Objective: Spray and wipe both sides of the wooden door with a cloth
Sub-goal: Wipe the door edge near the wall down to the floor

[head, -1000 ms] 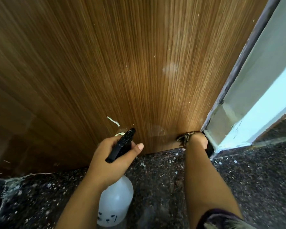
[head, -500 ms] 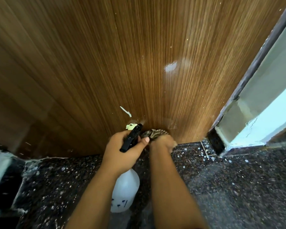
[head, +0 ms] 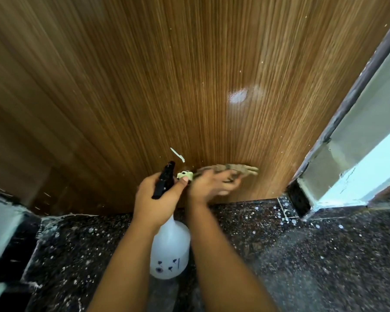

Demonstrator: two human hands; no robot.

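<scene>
The wooden door fills the upper part of the view; its lower edge meets the speckled dark floor. The left hand grips the neck of the spray bottle, fingers curled around the black trigger head, with the translucent body hanging below the hand above the floor. The right hand presses the cloth against the door's lower section, just right of the bottle's nozzle; motion blur hides how its fingers lie. A white mark sits on the door above the nozzle. The door frame stands at right.
</scene>
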